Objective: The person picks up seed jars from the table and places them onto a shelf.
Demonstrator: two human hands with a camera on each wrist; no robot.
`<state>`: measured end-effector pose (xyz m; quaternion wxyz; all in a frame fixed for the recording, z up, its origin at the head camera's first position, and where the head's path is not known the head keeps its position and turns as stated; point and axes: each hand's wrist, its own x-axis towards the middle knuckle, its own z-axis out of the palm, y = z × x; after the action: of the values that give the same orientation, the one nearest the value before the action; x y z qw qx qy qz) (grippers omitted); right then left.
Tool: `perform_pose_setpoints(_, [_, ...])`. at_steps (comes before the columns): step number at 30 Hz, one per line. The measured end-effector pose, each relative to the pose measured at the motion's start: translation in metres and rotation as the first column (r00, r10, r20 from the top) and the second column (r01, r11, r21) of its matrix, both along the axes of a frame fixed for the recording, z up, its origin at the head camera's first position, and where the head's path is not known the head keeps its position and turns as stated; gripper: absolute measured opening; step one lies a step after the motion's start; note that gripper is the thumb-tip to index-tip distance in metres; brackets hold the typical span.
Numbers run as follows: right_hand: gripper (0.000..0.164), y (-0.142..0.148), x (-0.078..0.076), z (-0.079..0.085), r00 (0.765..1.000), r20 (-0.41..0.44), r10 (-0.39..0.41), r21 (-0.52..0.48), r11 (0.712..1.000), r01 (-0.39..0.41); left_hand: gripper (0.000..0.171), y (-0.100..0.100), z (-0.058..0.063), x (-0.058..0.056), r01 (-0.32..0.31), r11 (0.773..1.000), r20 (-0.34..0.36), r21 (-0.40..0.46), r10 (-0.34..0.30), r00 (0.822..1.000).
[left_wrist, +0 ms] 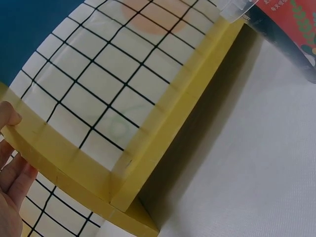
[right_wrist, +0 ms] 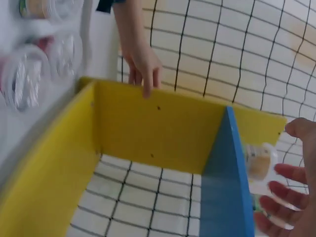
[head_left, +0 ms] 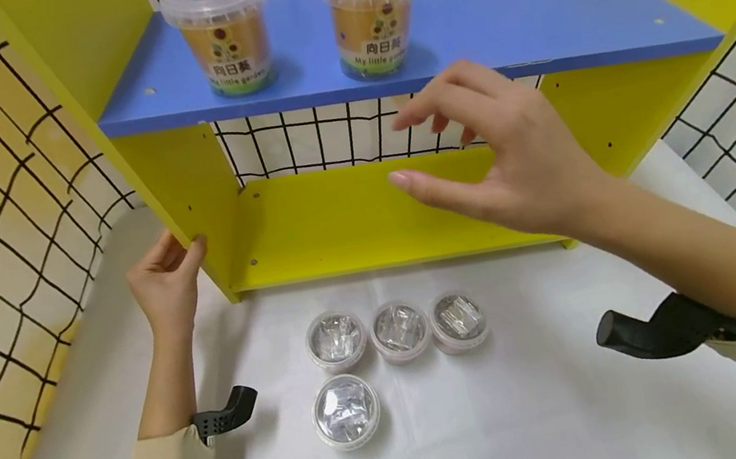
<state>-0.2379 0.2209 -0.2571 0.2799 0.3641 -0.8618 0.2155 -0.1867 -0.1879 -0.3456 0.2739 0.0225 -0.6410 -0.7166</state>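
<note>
Holding yellow unit [head_left: 338, 222] w/ L hand [head_left: 165, 284]: thumb + fingers pinch front edge of L panel [head_left: 171, 169], low down. R hand [head_left: 500, 146] is wide, thumb well apart from bent fingers, nothing gripped; it's by blue shelf [head_left: 536, 10] front edge, nearest R cup [head_left: 374, 29]. R cup and L cup [head_left: 229, 54] stand upright near shelf's front edge, L of ctr. Cups look light, thin plastic, prob slick & dentable; best hold = round upper body. Unit looks stiff, prob bulky; take panel edges. Open room: R cup to shelf's R edge. 4 lidded cups [head_left: 397, 330] sit on worktop [head_left: 552, 410], near unit's front edge; tight there.
</note>
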Motion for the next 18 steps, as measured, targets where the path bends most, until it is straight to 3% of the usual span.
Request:
perform_pose_setpoints(2, [0.057,-0.04,0.065,0.035,0.994,0.105,0.036,0.007,0.999,-0.037,0.035,0.0,0.0,0.0,0.002,1.0,0.001,0.008,-0.002,1.0])
perform_pose_setpoints(3, [0.05,-0.054,0.089,0.047,0.982,0.182,0.039,0.016,0.999,-0.043,0.035,0.001,0.0,0.0,0.002,1.0,0.0,0.011,-0.002,1.0])
perform_pose_setpoints(4, [0.045,-0.066,0.105,0.056,0.964,0.26,0.047,0.006,0.999,-0.05,0.035,0.001,0.0,0.0,0.002,1.0,-0.002,0.016,-0.002,1.0])
perform_pose_setpoints(6, [0.037,-0.08,0.123,0.063,0.917,0.395,0.049,0.004,0.998,-0.055,0.036,0.0,0.0,0.0,0.002,1.0,-0.004,0.026,-0.002,1.0])
perform_pose_setpoints(9, [0.036,-0.087,0.128,0.06,0.847,0.532,0.006,0.063,0.997,-0.046,0.036,0.001,-0.001,0.0,0.002,1.0,0.0,0.027,-0.002,1.0])
perform_pose_setpoints(11, [0.037,-0.088,0.127,0.055,0.821,0.571,0.0,0.079,0.995,-0.055,0.037,0.001,-0.001,0.001,0.002,0.999,0.008,0.032,-0.003,1.0])
perform_pose_setpoints(15, [0.038,-0.089,0.125,0.042,0.795,0.607,0.003,0.088,0.994,-0.071,0.037,0.001,-0.001,0.0,-0.009,0.999,0.014,0.035,0.008,1.0])
perform_pose_setpoints(18, [0.038,-0.093,0.126,0.03,0.802,0.597,-0.005,0.111,0.991,-0.077,0.036,0.001,0.0,-0.002,-0.011,0.999,0.006,0.034,0.011,1.0])
